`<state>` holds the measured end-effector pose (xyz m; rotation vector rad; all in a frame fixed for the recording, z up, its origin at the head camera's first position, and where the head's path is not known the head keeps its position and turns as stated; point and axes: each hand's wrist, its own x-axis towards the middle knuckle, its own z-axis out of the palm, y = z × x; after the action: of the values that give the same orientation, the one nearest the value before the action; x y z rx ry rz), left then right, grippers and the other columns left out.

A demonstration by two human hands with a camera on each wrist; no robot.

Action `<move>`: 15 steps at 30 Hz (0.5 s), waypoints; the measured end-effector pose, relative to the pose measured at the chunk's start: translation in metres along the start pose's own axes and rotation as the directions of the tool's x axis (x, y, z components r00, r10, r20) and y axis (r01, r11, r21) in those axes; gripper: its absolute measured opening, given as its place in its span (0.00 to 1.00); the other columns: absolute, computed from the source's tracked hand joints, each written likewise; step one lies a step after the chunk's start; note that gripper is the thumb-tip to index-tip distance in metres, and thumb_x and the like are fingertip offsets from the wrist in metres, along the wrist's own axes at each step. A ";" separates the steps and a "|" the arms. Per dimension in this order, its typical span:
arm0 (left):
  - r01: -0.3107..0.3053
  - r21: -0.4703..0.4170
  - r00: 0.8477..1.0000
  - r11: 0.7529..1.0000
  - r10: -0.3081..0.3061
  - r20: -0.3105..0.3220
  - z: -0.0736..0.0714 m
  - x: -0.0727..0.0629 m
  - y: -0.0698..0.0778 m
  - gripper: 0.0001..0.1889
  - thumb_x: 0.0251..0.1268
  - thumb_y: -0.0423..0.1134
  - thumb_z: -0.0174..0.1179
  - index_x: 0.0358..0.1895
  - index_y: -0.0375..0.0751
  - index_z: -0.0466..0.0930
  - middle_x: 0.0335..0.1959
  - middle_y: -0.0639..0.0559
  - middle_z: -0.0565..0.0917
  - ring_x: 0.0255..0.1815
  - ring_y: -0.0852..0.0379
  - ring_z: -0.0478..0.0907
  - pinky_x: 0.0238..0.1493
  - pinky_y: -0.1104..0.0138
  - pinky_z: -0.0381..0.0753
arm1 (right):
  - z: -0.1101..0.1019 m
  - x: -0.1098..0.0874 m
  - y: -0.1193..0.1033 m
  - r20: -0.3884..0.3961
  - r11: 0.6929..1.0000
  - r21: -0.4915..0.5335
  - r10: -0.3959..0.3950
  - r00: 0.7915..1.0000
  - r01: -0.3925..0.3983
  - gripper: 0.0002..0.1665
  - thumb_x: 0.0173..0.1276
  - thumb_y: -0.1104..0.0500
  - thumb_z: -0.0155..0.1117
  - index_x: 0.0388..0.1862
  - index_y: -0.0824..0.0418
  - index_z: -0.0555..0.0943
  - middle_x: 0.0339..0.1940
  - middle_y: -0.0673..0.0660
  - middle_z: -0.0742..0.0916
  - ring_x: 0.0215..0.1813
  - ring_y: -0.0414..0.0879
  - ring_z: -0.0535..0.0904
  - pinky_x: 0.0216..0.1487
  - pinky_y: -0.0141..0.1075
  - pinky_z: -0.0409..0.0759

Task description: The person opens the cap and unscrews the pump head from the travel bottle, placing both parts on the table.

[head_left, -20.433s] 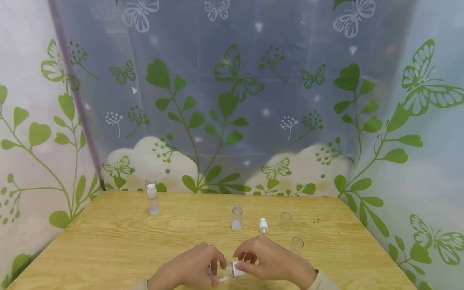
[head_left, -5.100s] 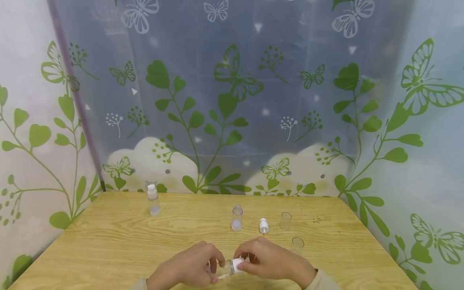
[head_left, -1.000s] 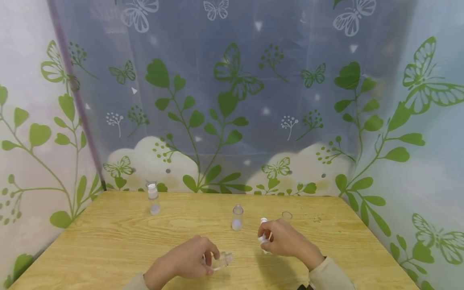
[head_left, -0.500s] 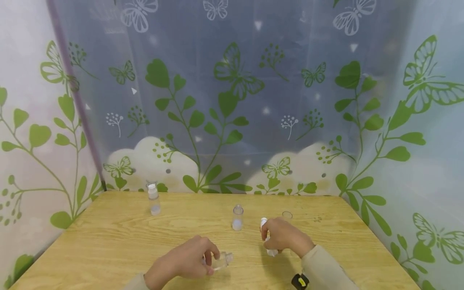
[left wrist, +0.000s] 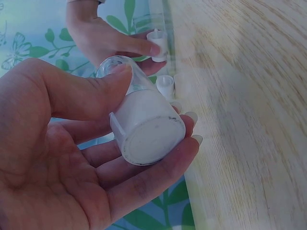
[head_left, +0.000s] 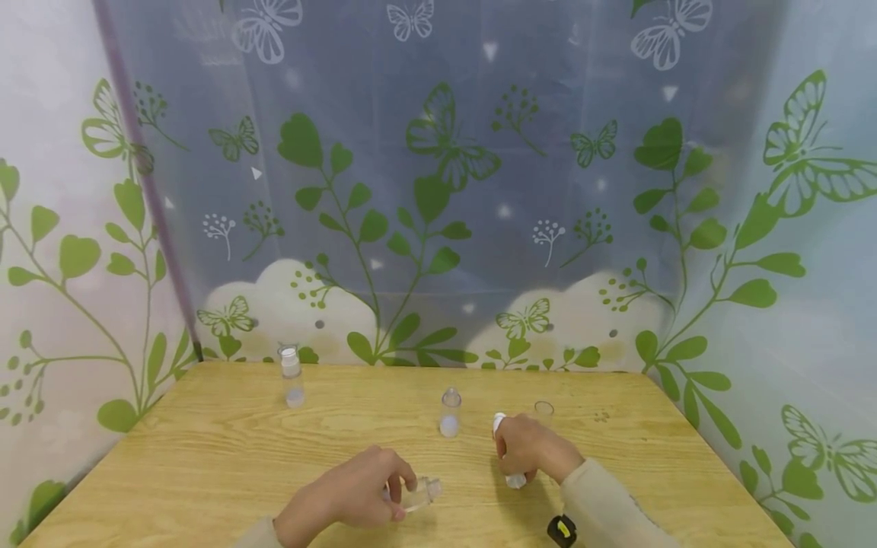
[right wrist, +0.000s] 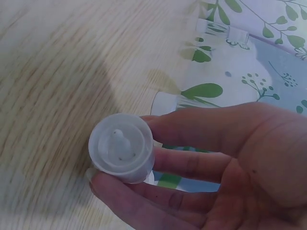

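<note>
My left hand grips a clear pump bottle by its body, tilted, with its bare neck pointing right. In the left wrist view, the white base of this bottle faces the camera, with the thumb over the clear side. My right hand pinches a white pump head between thumb and fingers. Its hollow round end faces the right wrist camera. A second white pump head stands on the table just beyond the right hand, partly covered by it.
A clear bottle with a white base stands uncapped mid-table. At the back left is a bottle fitted with a white pump. Behind the right hand stands a clear cap. A black strap device hangs under the right sleeve.
The white pump head has come off the left hand's bottle and moved right in the right hand. Over the last second, that hand has turned over slightly; the left hand has stayed nearly still.
</note>
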<state>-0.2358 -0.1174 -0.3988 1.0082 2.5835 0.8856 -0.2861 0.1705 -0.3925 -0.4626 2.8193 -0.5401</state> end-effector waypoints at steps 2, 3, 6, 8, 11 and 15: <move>-0.003 0.006 1.000 1.000 0.003 -0.001 0.000 0.000 0.000 0.16 0.53 0.26 0.72 0.47 0.33 0.88 0.32 0.50 0.89 0.29 0.69 0.81 0.35 0.73 0.81 | 0.000 0.001 0.000 -0.002 1.000 0.000 0.003 1.000 -0.003 0.09 0.57 0.74 0.68 0.25 0.63 0.80 0.27 0.57 0.82 0.20 0.50 0.83 0.22 0.41 0.84; -0.003 0.005 1.000 1.000 0.003 0.000 0.000 0.000 0.000 0.16 0.53 0.26 0.72 0.47 0.33 0.88 0.32 0.50 0.89 0.29 0.69 0.81 0.35 0.73 0.81 | 0.001 0.001 0.000 -0.001 1.000 0.001 0.004 1.000 -0.004 0.09 0.57 0.74 0.68 0.24 0.63 0.80 0.26 0.57 0.82 0.20 0.50 0.83 0.22 0.40 0.84; -0.005 0.014 1.000 1.000 0.005 0.000 0.000 0.001 0.000 0.16 0.53 0.26 0.72 0.47 0.34 0.88 0.32 0.50 0.89 0.29 0.69 0.81 0.35 0.73 0.81 | 0.002 0.003 0.001 -0.005 1.000 -0.002 0.003 1.000 -0.003 0.10 0.56 0.75 0.67 0.23 0.63 0.79 0.24 0.56 0.81 0.20 0.50 0.83 0.21 0.38 0.83; -0.003 0.013 1.000 1.000 0.003 0.002 0.000 0.001 0.000 0.15 0.53 0.27 0.72 0.47 0.34 0.88 0.32 0.51 0.89 0.29 0.68 0.81 0.35 0.73 0.81 | 0.002 0.003 0.001 -0.005 1.000 -0.002 0.007 1.000 -0.007 0.10 0.56 0.75 0.67 0.22 0.62 0.79 0.24 0.56 0.81 0.20 0.50 0.83 0.21 0.38 0.83; -0.004 0.004 1.000 1.000 0.004 0.005 0.000 0.001 0.000 0.15 0.54 0.26 0.72 0.47 0.33 0.88 0.32 0.50 0.89 0.29 0.68 0.81 0.36 0.73 0.82 | 0.003 0.004 0.001 -0.005 1.000 -0.006 0.012 1.000 -0.012 0.11 0.56 0.75 0.67 0.23 0.62 0.79 0.23 0.56 0.81 0.20 0.49 0.83 0.21 0.38 0.84; -0.005 -0.009 1.000 1.000 0.005 0.010 0.000 0.001 0.000 0.15 0.55 0.27 0.72 0.47 0.33 0.88 0.32 0.50 0.89 0.29 0.68 0.82 0.36 0.73 0.82 | 0.004 0.004 0.001 -0.003 1.000 -0.009 0.017 1.000 -0.017 0.10 0.56 0.74 0.68 0.24 0.62 0.79 0.24 0.56 0.81 0.21 0.49 0.83 0.23 0.39 0.85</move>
<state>-0.2362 -0.1165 -0.3987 1.0143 2.5673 0.8898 -0.2891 0.1684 -0.3967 -0.4399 2.8273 -0.5254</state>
